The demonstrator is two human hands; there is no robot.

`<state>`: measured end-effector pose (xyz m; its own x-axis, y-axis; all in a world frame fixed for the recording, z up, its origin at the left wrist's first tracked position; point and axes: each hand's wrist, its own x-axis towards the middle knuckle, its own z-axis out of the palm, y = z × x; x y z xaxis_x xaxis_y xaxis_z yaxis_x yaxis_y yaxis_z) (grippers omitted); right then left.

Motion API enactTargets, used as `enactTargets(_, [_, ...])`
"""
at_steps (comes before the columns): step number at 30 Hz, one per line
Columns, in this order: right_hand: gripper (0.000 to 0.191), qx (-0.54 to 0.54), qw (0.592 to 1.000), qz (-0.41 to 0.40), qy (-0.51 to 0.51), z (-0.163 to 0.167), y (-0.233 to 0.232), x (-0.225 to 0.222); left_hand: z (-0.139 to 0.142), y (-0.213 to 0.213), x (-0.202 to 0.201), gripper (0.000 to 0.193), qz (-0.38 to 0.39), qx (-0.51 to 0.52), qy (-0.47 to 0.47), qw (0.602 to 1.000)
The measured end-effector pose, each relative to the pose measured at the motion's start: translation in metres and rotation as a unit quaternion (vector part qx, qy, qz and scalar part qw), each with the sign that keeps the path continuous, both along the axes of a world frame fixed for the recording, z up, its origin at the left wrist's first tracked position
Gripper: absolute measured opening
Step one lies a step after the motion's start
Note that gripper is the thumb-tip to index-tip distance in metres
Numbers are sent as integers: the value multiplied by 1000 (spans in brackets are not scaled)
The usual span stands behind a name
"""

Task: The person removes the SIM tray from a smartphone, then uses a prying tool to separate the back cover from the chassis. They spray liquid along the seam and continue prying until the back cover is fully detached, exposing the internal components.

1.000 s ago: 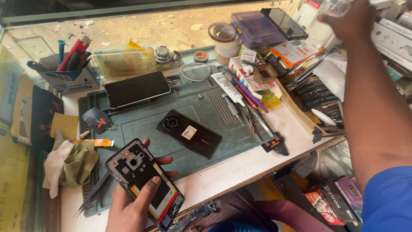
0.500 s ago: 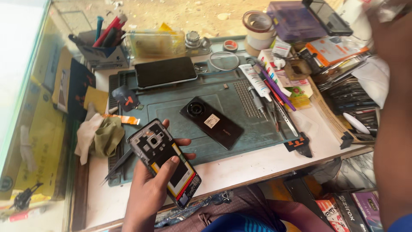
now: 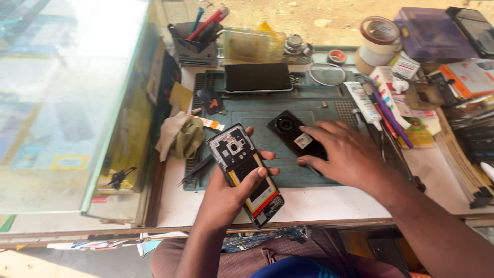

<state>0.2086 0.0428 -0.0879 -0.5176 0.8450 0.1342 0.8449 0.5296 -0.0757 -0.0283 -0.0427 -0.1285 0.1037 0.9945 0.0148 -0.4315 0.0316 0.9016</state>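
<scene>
My left hand (image 3: pixel 226 193) holds an opened phone (image 3: pixel 244 172) by its lower half, thumb across its yellow-edged battery. The phone's circuit board and camera cutout face up. My right hand (image 3: pixel 342 154) lies on the black back cover (image 3: pixel 290 131) with a round camera ring, which rests on the grey-green repair mat (image 3: pixel 262 116). Its fingertips press the cover's lower end. A second phone (image 3: pixel 258 77) lies screen up at the mat's far edge.
A crumpled cloth (image 3: pixel 180 136) and tweezers (image 3: pixel 198 169) lie left of the mat. A tool holder (image 3: pixel 195 38), a clear box (image 3: pixel 252 45), tape rolls (image 3: pixel 378 41), a purple case (image 3: pixel 432 33), tubes and pens (image 3: pixel 386 103) crowd the back and right. A glass panel (image 3: pixel 67 103) stands at left.
My right hand has come down from the upper right shelf onto the black back cover. The view shifted left. My left hand still holds the opened phone.
</scene>
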Motion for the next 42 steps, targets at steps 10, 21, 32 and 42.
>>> enactTargets(10, [73,-88,996,-27,23,-1,14,28,0,2,2,78,16,-20,-35,999])
enactTargets(21, [80,-128,992,-2,-11,19,21,24,14,27,0,72,47,-52,-16,997])
enactTargets(32, [26,-21,996,-71,50,38,55,28,43,156,-35,62,91,110,-37,989])
enactTargets(42, [21,-51,979,73,186,4,114,6,21,166,-42,63,105,86,-50,989])
